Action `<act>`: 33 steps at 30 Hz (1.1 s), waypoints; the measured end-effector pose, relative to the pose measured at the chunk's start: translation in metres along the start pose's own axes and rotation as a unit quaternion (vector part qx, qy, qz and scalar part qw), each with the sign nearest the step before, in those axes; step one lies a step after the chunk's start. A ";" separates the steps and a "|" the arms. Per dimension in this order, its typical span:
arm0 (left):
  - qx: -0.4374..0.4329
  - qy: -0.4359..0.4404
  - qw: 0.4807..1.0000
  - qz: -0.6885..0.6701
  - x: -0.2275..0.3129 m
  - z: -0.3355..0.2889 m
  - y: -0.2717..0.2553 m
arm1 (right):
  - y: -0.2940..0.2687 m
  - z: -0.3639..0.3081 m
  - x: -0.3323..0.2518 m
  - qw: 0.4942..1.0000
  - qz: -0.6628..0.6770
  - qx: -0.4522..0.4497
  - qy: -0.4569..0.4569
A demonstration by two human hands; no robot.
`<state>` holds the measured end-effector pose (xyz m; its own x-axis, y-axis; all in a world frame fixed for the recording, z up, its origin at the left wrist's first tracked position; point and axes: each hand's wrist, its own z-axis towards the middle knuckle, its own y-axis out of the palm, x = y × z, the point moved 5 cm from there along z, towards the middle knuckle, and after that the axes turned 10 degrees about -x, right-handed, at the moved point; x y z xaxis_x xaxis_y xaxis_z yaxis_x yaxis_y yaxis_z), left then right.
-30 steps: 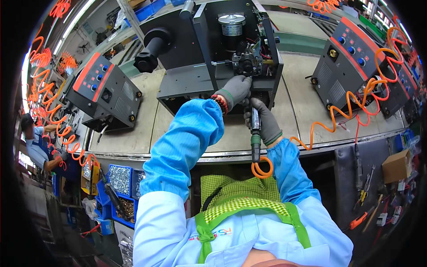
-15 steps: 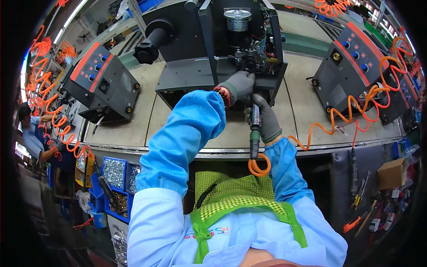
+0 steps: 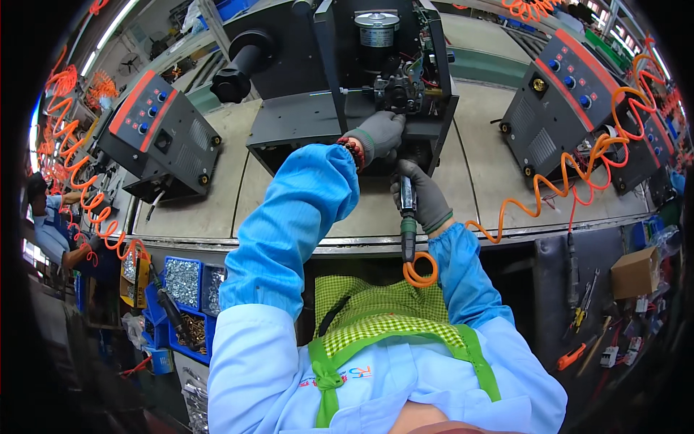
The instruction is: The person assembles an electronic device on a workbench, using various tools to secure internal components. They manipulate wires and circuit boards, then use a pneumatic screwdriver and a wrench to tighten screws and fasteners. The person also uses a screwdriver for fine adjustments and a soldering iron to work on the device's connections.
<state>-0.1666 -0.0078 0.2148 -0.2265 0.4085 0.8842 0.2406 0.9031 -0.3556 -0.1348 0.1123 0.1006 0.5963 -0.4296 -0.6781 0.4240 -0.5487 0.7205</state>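
A dark-grey open-sided machine [image 3: 289, 119] stands before me on the bench, with a silver-topped cylindrical motor [image 3: 377, 32] and a black metal drive mechanism [image 3: 399, 90] inside it. My left hand [image 3: 381, 135], in a grey glove, reaches in just below the mechanism. Its fingers are bent inward, and what they hold, if anything, is hidden. Lower and to the right, my right hand [image 3: 428, 199], gloved too, is wrapped round an air screwdriver [image 3: 408, 199]. An orange hose [image 3: 419, 278] loops at the tool's lower end. Its front tip is lost in the shadow by the machine.
Similar machines with red-edged panels stand at the left [image 3: 163, 134] and right [image 3: 560, 108]. An orange coiled hose [image 3: 531, 206] crosses the bench's right side. Blue bins [image 3: 182, 282] of small hardware sit lower left. A cardboard box [image 3: 635, 273] lies at right; another person [image 3: 54, 224] works far left.
My right hand and the screwdriver have drawn slightly toward me, away from the machine. My left hand stays by the mechanism. The whole view has shifted slightly.
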 end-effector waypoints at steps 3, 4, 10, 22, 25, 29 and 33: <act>0.011 0.004 1.000 0.006 -0.005 0.006 0.001 | 0.005 -0.001 -0.002 1.000 -0.001 -0.005 -0.015; 0.013 0.006 1.000 0.026 -0.004 0.008 -0.002 | 0.008 0.002 -0.007 0.999 0.012 -0.029 -0.012; 0.015 -0.003 1.000 0.023 -0.016 0.017 -0.002 | 0.017 -0.002 -0.013 0.998 0.035 -0.044 -0.002; 0.007 -0.016 0.999 0.027 -0.009 0.018 0.003 | 0.017 0.000 -0.010 0.999 0.016 -0.032 -0.033; -0.010 -0.027 0.999 -0.016 -0.002 0.014 0.006 | 0.001 0.007 -0.009 0.997 0.041 -0.052 -0.029; -0.036 0.028 0.996 0.080 -0.033 0.043 -0.006 | 0.018 0.001 -0.008 0.998 0.026 -0.040 -0.030; -0.043 0.007 0.998 0.051 -0.016 0.028 0.004 | 0.008 0.002 -0.009 0.998 0.035 -0.042 -0.008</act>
<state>-0.1889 -0.0074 0.1905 -0.1833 0.4943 0.8497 0.3410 0.8427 -0.4167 -0.1381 0.1105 0.1123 0.6154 -0.4768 -0.6277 0.4380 -0.4552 0.7752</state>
